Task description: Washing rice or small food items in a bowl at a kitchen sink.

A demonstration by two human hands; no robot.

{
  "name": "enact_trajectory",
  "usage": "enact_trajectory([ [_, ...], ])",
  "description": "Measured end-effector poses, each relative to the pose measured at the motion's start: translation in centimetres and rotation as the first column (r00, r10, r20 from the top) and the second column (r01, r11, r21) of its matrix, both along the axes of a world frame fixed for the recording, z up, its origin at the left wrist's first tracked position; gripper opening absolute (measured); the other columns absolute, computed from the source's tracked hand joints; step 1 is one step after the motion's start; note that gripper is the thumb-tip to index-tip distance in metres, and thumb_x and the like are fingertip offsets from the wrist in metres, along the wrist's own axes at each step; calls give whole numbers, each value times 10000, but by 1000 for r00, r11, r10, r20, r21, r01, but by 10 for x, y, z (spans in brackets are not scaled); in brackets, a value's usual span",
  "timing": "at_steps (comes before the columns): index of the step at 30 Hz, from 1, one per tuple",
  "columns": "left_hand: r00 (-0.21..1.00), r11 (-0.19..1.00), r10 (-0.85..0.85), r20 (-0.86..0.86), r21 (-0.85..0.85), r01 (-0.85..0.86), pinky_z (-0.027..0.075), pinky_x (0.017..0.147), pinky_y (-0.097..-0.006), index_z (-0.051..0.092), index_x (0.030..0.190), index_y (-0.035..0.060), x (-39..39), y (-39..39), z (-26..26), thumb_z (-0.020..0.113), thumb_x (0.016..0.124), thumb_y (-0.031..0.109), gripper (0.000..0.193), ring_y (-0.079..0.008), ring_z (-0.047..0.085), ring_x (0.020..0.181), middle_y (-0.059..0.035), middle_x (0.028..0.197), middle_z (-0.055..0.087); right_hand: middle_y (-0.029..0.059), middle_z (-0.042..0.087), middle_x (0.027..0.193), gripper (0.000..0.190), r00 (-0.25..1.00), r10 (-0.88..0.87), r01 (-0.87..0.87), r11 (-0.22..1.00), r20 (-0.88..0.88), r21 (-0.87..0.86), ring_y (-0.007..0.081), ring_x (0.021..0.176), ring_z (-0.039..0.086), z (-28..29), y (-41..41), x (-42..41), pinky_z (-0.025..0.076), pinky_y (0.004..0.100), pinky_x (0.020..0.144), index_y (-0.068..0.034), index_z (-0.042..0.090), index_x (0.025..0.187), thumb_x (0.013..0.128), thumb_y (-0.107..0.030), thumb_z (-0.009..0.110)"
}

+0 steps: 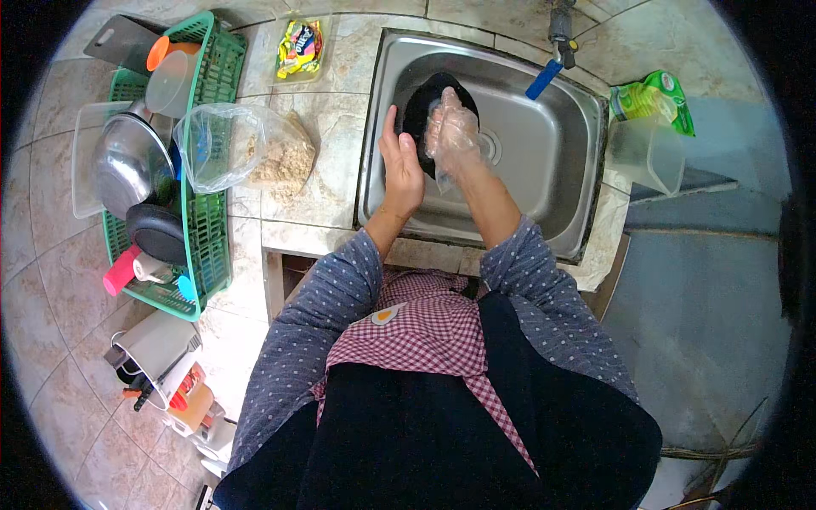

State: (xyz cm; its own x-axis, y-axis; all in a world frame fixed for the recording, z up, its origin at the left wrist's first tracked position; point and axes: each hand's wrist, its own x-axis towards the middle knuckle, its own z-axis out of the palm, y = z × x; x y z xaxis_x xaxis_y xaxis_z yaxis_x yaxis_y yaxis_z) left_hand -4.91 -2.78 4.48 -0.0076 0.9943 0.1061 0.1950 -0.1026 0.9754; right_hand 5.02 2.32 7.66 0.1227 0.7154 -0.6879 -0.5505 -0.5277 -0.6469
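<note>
A black dish or pan (440, 83) is inside the stainless-steel sink (529, 185), near its left wall, and looks tilted. My left hand (401, 172) is bare and holds the dish by its left edge, the thumb by the rim and the fingers stretched along the outer side. Over the dish's dark face lies my right hand (454, 137), covered by a clear plastic glove. The glove and the hand hide much of the dish, and whether anything sits under those fingers cannot be seen.
Left of the sink stands an open plastic bag (280, 159) of tan crumbly material. Beyond it, a green basket (210, 210) holds a metal bowl (131, 166) and a black pan (156, 233). A blue-handled tap (544, 80) overhangs the sink. A clear container (644, 153) and green pouch (663, 102) stand right.
</note>
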Motion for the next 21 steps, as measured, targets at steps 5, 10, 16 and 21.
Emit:
enact_trajectory([
  [5,1000,1000,-6,4,-13,6,166,1102,-361,215,1399,-46,0,-1,1,231,1011,321,534,-298,247,1336,-208,1428,268,-6,383,472,511,998,-41,41,999,55,7,132,366,345,3,2,-4,292,264,357,-129,397,548,948,-445,427],
  [10,1000,1000,26,1,6,-26,219,1059,-401,229,1390,-50,2,0,-3,268,1004,262,497,-365,314,1232,-247,1385,306,-6,390,475,477,990,-22,22,1000,136,6,131,371,341,1,5,-7,273,268,361,-139,394,550,943,-406,444],
  [16,999,999,49,13,0,-49,233,1048,-398,235,1392,-39,0,-1,-13,268,1006,280,502,-367,339,1193,-257,1351,330,41,473,524,504,828,343,-327,938,443,-115,177,456,439,12,4,5,372,334,487,-71,495,602,941,-434,409],
  [21,997,997,81,12,-16,-81,261,1021,-396,238,1394,-29,1,-3,-19,254,1006,299,508,-363,376,1124,-275,1286,363,13,445,500,557,656,463,-485,864,596,-137,169,451,410,44,5,10,347,338,488,-89,467,539,916,-497,441],
])
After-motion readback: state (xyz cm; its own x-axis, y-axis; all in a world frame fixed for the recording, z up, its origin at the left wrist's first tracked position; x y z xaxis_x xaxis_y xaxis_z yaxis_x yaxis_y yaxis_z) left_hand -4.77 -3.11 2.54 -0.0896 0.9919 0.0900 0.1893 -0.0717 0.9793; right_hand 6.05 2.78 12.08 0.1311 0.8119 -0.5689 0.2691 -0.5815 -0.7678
